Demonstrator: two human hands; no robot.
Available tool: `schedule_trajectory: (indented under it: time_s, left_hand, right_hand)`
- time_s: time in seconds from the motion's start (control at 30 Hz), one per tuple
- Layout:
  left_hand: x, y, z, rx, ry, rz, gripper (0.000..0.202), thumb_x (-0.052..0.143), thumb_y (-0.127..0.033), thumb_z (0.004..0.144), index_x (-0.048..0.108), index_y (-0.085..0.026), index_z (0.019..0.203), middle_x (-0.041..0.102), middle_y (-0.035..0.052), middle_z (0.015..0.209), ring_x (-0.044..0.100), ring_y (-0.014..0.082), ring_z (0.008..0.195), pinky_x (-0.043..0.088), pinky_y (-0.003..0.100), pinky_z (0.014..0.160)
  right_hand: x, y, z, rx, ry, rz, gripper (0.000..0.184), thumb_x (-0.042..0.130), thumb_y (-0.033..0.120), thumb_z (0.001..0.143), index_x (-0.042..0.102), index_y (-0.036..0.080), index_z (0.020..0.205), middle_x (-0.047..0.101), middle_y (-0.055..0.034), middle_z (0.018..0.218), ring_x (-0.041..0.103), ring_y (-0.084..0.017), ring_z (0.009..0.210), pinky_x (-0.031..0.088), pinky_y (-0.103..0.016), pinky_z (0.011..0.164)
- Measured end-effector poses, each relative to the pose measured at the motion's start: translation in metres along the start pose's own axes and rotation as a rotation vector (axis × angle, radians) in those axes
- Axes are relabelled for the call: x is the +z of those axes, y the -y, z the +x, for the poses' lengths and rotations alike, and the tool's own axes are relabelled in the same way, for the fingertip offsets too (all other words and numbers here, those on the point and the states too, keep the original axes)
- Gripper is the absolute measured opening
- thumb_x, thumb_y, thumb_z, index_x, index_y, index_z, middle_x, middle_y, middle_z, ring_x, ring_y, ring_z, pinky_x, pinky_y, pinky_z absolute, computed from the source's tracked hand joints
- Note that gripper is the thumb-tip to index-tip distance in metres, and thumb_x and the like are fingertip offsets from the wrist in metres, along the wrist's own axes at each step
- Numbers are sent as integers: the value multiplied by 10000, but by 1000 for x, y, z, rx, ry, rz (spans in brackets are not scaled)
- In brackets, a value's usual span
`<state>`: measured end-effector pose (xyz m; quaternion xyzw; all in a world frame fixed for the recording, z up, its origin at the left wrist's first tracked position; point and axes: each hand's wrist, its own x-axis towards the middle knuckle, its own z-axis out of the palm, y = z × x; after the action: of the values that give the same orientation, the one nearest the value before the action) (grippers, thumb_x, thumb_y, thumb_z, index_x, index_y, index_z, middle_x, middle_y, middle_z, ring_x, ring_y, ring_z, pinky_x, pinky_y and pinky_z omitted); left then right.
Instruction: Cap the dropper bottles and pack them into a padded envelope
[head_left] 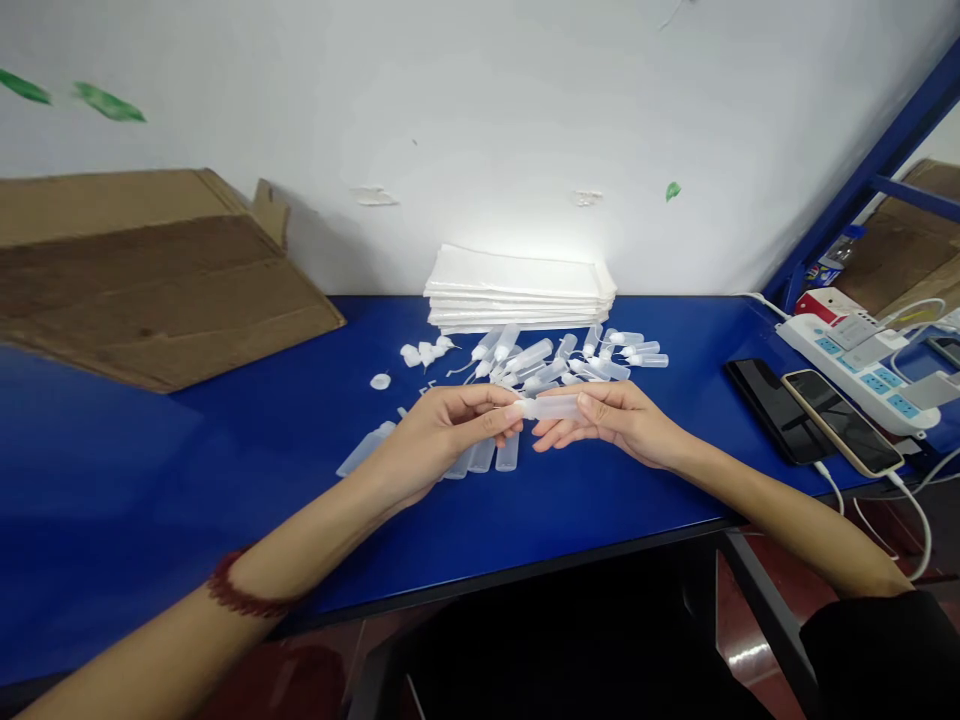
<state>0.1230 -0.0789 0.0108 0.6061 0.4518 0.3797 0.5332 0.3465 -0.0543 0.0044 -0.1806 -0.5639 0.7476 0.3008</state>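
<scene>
Between my hands, a small translucent squeeze bottle [556, 407] lies sideways above the blue table. My right hand [619, 415] is closed round its body, thumb on top. My left hand [450, 425] pinches the white cap [527, 408] at the bottle's left end. Beneath and beside my left hand lie more bottles without visible caps [507, 455], partly hidden by it. Behind my hands is a loose pile of similar bottles [534, 356], several with thin tubes at their caps. Loose white caps [426, 354] lie to the left of that pile.
A stack of white packets [521, 285] stands against the wall. A cardboard box [150, 270] takes up the left rear of the blue table [600, 510]. Two phones, one black [772, 410] and one light-edged [844, 422], lie at the right near a power strip [862, 370] and cables.
</scene>
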Motion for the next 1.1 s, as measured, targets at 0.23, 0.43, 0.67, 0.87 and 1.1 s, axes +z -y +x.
schedule_trajectory:
  time_s: [0.23, 0.43, 0.67, 0.87, 1.1]
  left_hand:
    - [3, 0, -1, 89, -83, 200, 205, 699, -373, 785, 710, -176, 838, 661, 13, 697, 568, 120, 592, 448, 216, 523]
    - [11, 0, -8, 317, -39, 387, 168, 625, -333, 857, 688, -179, 879, 709, 32, 789, 653, 163, 722, 526, 256, 648]
    - [13, 4, -12, 625, 40, 640, 153, 525, -201, 907, 654, -209, 989, 733, 53, 916, 680, 188, 809, 546, 309, 726]
    - [15, 3, -11, 762, 94, 668, 182, 517, -118, 904, 641, -218, 991, 727, 45, 887, 666, 183, 788, 544, 329, 735]
    - [15, -9, -12, 554, 158, 587, 106, 587, -281, 898, 674, -220, 887, 714, 16, 815, 638, 148, 732, 512, 267, 681]
  right_hand:
    - [-1, -8, 0, 35, -47, -198, 270, 499, 302, 957, 587, 142, 1155, 624, -14, 854, 650, -94, 668, 522, -250, 653]
    - [14, -9, -6, -110, -162, -766, 220, 462, 317, 961, 604, 160, 1023, 555, 19, 752, 497, -92, 608, 402, -236, 594]
    - [19, -12, -8, -98, -150, -853, 282, 491, 405, 937, 601, 154, 869, 477, 44, 635, 431, -88, 564, 310, -229, 548]
    - [16, -10, -6, 185, -67, -326, 337, 573, 485, 861, 619, 159, 788, 421, 76, 549, 360, -64, 467, 265, -201, 436]
    - [19, -12, -10, 141, -105, -361, 313, 599, 436, 845, 630, 154, 711, 419, 73, 510, 360, -64, 464, 272, -202, 450]
